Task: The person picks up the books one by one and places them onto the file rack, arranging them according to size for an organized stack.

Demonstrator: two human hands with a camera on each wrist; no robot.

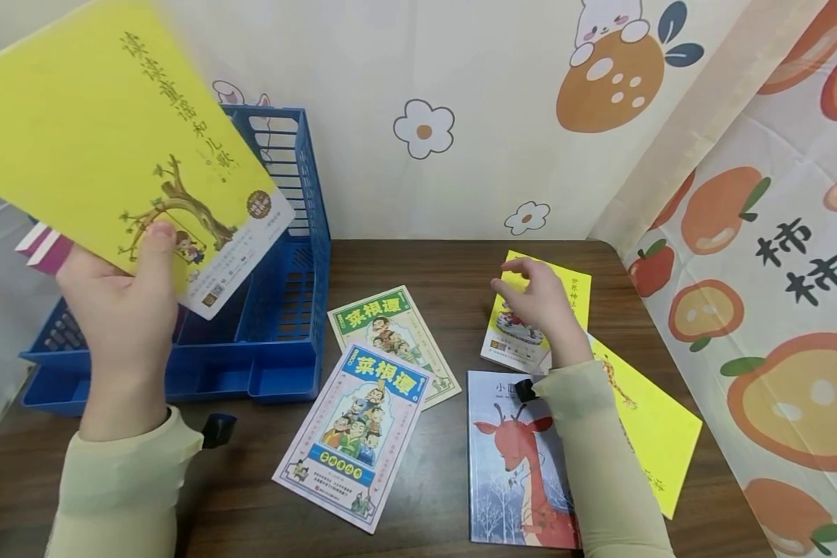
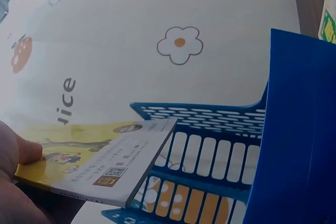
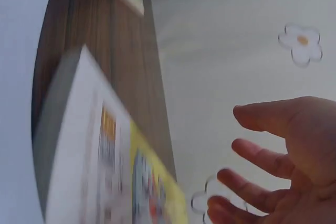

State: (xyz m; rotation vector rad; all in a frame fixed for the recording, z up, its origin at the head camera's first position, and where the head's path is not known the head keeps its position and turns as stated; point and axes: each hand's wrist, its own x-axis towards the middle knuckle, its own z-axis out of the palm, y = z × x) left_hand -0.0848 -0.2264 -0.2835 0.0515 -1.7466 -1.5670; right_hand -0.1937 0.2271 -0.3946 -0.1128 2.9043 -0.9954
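Note:
My left hand [image 1: 122, 310] grips a yellow book [image 1: 77, 132] by its lower edge, thumb on the cover, raised in front of a blue book rack [image 1: 286, 310]. The left wrist view shows that book [image 2: 89, 166] tilted beside the rack's slotted panel [image 2: 205, 156]. My right hand [image 1: 540, 298] is over another yellow book [image 1: 572, 287] on the table, fingers apart and slightly bent, holding nothing. In the right wrist view the right hand [image 3: 283, 166] has air between thumb and fingers, with a blurred book [image 3: 105, 171] beside it.
Two comic-style books, one pink [image 1: 352, 442] and one green-topped [image 1: 390, 318], overlap mid-table. A giraffe-cover book [image 1: 516, 465] lies under my right forearm, beside another yellow book [image 1: 659, 418]. Purple-and-white book ends [image 1: 45, 248] show at the rack's left. A patterned curtain [image 1: 453, 77] hangs behind.

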